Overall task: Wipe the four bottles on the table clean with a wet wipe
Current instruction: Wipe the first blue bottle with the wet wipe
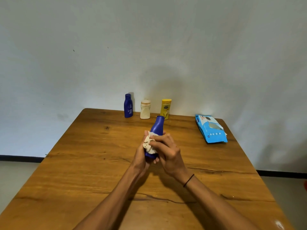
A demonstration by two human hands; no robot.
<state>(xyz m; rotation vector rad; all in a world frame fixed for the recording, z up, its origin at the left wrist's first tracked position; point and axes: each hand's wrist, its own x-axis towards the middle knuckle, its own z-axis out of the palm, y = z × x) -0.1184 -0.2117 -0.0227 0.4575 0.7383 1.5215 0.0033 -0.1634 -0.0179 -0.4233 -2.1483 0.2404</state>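
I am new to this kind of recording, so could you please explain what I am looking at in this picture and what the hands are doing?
There is no machine here: a person wears one camera on the head, looking forward and down, so you see their own two bare arms. The left hand grips a blue bottle, tilted above the wooden table. The right hand presses a crumpled wet wipe against it. At the far edge by the wall stand three more bottles: a second blue bottle, a cream bottle and a yellow bottle. To the right lies a blue pack of wipes.
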